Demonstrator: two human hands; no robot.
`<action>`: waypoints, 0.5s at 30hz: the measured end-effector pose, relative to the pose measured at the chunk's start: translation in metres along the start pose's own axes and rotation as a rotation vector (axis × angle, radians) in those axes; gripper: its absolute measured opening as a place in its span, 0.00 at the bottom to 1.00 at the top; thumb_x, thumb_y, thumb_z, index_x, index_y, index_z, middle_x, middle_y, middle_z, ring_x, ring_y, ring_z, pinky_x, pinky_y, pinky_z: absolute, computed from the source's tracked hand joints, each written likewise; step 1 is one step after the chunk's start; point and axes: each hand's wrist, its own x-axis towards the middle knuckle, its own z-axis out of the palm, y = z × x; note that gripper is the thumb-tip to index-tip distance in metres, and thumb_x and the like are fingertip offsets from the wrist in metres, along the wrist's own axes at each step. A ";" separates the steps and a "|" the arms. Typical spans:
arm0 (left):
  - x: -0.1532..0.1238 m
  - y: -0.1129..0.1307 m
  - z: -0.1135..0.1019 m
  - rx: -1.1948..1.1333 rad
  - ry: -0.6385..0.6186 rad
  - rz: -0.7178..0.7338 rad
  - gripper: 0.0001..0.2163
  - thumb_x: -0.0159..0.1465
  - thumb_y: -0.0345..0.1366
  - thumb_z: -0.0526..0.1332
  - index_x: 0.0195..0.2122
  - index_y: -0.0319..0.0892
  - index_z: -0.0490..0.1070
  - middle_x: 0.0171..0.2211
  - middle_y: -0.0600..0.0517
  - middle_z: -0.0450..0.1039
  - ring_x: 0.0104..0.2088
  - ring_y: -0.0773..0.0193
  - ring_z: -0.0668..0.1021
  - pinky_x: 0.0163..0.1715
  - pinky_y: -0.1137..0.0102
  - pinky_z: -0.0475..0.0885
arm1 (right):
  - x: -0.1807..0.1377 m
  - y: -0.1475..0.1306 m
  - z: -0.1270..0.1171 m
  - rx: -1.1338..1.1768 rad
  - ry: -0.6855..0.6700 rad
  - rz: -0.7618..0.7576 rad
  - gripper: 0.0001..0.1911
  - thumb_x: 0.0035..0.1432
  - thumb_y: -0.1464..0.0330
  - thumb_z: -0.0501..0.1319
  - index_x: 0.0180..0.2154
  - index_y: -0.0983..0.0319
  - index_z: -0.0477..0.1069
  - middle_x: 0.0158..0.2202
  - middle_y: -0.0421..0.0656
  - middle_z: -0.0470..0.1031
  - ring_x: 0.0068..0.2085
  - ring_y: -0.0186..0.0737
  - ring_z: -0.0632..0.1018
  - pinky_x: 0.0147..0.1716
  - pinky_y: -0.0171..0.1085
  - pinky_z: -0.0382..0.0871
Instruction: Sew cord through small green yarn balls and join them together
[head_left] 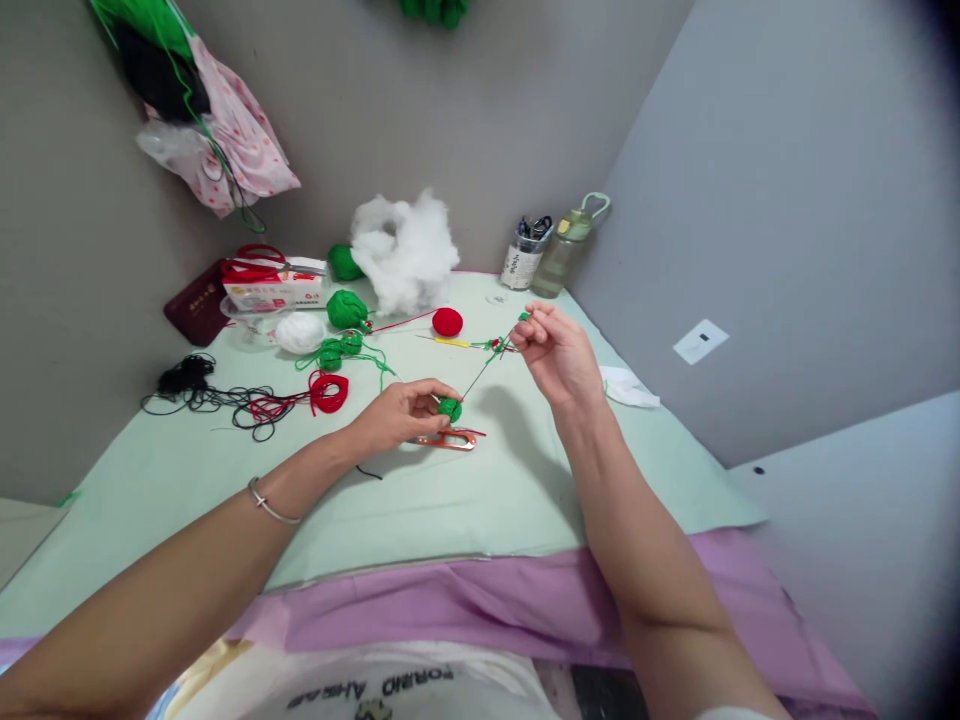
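My left hand (pixel 405 412) pinches a small green crocheted ball (pixel 450 409) just above the table. A dark strand of yarn (pixel 480 376) runs taut from the ball up to my right hand (pixel 559 350), which is raised with its fingers closed. A small green piece (pixel 524 317) shows at the right fingertips; whether a needle is there I cannot tell. Below the ball lie orange-handled thread snips (pixel 456 441). Beyond the strand rest a yellow-handled crochet hook (pixel 451 343) and a small green, red and white crocheted piece (pixel 495 345).
White stuffing (pixel 405 250), green yarn balls (pixel 347 310), a red ball (pixel 448 322) and a white ball (pixel 300 332) sit toward the back. Red scissors (pixel 255 263) lie on a box. Black yarn (pixel 255 403) tangles at left. A bottle (pixel 564 250) and pen cup (pixel 523 258) stand back right.
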 end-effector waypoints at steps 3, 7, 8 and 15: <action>0.000 0.001 -0.001 -0.045 0.017 -0.003 0.16 0.55 0.37 0.71 0.44 0.41 0.76 0.27 0.55 0.73 0.29 0.67 0.75 0.29 0.73 0.68 | 0.002 -0.003 -0.003 -0.005 0.003 -0.048 0.03 0.58 0.73 0.63 0.33 0.61 0.70 0.19 0.32 0.56 0.26 0.29 0.69 0.33 0.30 0.71; 0.001 0.001 -0.005 -0.155 0.038 0.021 0.18 0.58 0.40 0.71 0.48 0.44 0.75 0.34 0.53 0.76 0.35 0.63 0.80 0.38 0.69 0.74 | -0.003 -0.009 0.000 -0.092 -0.114 -0.093 0.08 0.56 0.66 0.68 0.36 0.60 0.71 0.21 0.33 0.63 0.30 0.31 0.74 0.36 0.31 0.72; 0.001 0.000 -0.007 -0.184 0.047 0.033 0.18 0.58 0.40 0.71 0.49 0.45 0.76 0.37 0.52 0.76 0.37 0.62 0.80 0.42 0.67 0.74 | -0.005 -0.010 0.002 -0.123 -0.143 -0.093 0.10 0.56 0.64 0.69 0.36 0.59 0.71 0.22 0.34 0.65 0.31 0.31 0.75 0.35 0.31 0.72; 0.002 0.007 -0.018 -0.390 0.140 0.085 0.16 0.62 0.42 0.68 0.50 0.45 0.77 0.44 0.49 0.78 0.41 0.61 0.81 0.52 0.62 0.74 | -0.025 0.001 0.019 -0.337 -0.317 -0.044 0.11 0.55 0.59 0.70 0.32 0.59 0.74 0.26 0.38 0.73 0.27 0.32 0.72 0.27 0.33 0.65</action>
